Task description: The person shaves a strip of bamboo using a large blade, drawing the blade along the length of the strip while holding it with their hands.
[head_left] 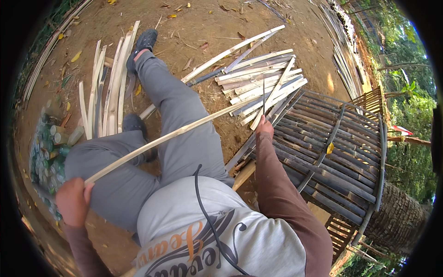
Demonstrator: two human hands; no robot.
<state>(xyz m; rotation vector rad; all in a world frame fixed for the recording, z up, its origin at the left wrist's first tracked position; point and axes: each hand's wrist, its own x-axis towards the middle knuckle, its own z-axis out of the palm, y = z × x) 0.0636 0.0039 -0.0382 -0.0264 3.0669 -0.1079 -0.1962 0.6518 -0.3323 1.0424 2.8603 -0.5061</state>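
Observation:
My left hand [74, 201], at the lower left, is closed around the near end of a long pale split-bamboo strip [166, 134]. The strip slants across my thighs up to the right, and its far end reaches a pile of split bamboo [258, 85]. My right hand [264, 128] is shut on a knife, its handle mostly hidden in my fist. The narrow dark knife blade [264, 98] points away from me, in front of the pile. It stands apart from the strip in my left hand.
A slatted dark bamboo bench [323, 143] stands close by my right arm. More bamboo strips [113, 92] lie by my outstretched foot. Bottles and jars [48, 147] are heaped at the left. A tree trunk [399, 217] rises behind the bench.

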